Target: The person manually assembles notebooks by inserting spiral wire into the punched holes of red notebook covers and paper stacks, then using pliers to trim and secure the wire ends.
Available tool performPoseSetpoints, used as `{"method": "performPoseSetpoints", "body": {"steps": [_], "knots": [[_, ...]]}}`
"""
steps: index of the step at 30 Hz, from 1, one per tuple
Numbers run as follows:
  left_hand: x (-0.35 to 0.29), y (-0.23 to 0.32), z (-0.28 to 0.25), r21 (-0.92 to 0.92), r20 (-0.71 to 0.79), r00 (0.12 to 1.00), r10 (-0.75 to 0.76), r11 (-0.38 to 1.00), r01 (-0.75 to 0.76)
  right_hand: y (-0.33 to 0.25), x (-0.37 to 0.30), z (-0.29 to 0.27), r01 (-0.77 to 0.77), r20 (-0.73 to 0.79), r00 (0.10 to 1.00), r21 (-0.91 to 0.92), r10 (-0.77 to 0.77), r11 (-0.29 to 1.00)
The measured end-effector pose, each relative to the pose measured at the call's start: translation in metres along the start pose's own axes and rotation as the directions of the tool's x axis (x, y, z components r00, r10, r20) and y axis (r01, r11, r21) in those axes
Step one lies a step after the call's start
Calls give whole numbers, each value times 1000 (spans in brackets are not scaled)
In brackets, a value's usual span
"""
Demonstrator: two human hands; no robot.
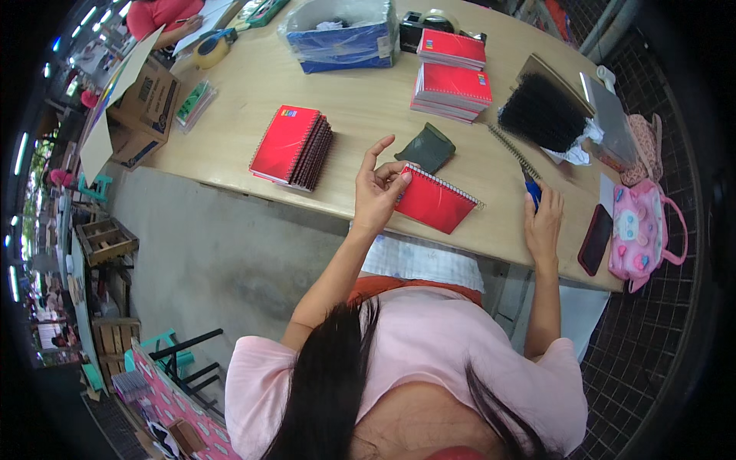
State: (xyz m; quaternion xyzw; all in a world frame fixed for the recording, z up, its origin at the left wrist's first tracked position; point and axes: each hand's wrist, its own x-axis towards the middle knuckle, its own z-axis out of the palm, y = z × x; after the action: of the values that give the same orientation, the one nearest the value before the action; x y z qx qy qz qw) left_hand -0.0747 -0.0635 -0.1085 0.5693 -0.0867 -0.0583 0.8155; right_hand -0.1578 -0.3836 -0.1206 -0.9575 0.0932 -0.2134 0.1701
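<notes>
My left hand (pixel 376 196) pinches one corner of a red spiral-bound notebook (pixel 438 203) between thumb and fingers, with one finger raised. The notebook's wire binding runs along its upper edge, over the table's near edge. My right hand (pixel 543 222) is closed around blue-handled pliers (pixel 532 190) that point away from me. A thin metal coil (pixel 504 143) stretches from near the pliers' tip toward the notebook stacks; whether the jaws touch it I cannot tell. Just beyond the held notebook lies a dark green flat piece (pixel 428 148).
Red notebooks stand in a leaning stack (pixel 285 146) at left and more stacks (pixel 451 86) farther right. Behind are a blue bin (pixel 341 50) and a tape dispenser (pixel 437 23). On the right lie black bristles (pixel 540 113), a phone (pixel 595 239) and a pink bag (pixel 638 230).
</notes>
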Motion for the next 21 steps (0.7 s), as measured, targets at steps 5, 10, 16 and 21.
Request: {"method": "performPoseSetpoints", "body": {"steps": [5, 10, 16, 21], "knots": [[-4, 1, -11, 6, 13, 1000, 7, 1000, -7, -93, 44, -24, 292, 54, 945, 301, -322, 908], [-7, 11, -7, -20, 2, 1000, 14, 1000, -14, -143, 76, -37, 679, 77, 718, 147, -692, 720], [-8, 12, -14, 25, -1, 1000, 6, 1000, -6, -169, 90, -32, 898, -14, 439, -18, -898, 439], [-9, 15, -15, 22, 2, 1000, -7, 1000, 7, -169, 93, -27, 931, -4, 361, -52, -932, 361]]}}
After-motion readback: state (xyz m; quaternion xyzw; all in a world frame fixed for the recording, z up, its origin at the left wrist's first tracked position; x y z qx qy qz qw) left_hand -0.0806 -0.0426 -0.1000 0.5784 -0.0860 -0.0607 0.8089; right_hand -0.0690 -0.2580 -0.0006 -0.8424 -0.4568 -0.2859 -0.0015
